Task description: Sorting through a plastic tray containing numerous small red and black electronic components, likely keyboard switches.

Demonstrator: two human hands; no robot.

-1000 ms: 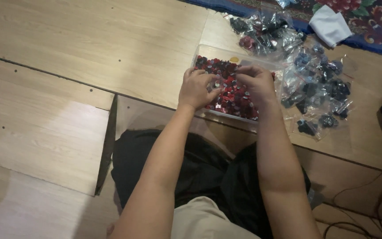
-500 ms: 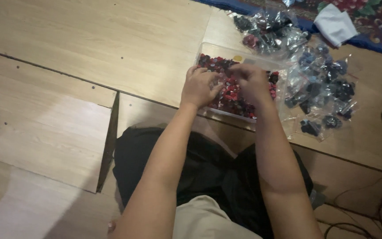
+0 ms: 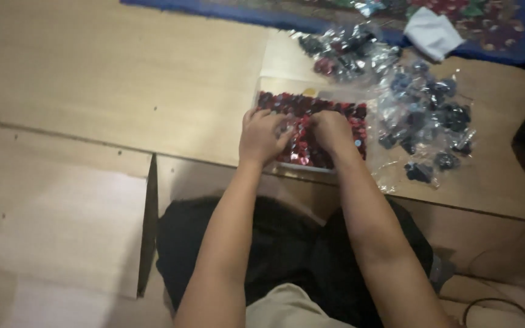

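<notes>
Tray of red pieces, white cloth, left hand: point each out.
tray of red pieces (image 3: 360, 116): head view, on the pieces near its right edge.
white cloth (image 3: 432, 31): head view, its middle.
left hand (image 3: 261, 136): head view, back of the hand.

Clear plastic bags (image 3: 423, 115) of dark pieces, right of tray (image 3: 268, 85)

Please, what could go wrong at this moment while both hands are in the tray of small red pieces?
The clear tray lies close to the board's near edge; a push from the left hand or right hand might tip it off. The red pieces are heaped, so some may spill. Stray pieces could also mix into the plastic bags beside it.
</notes>
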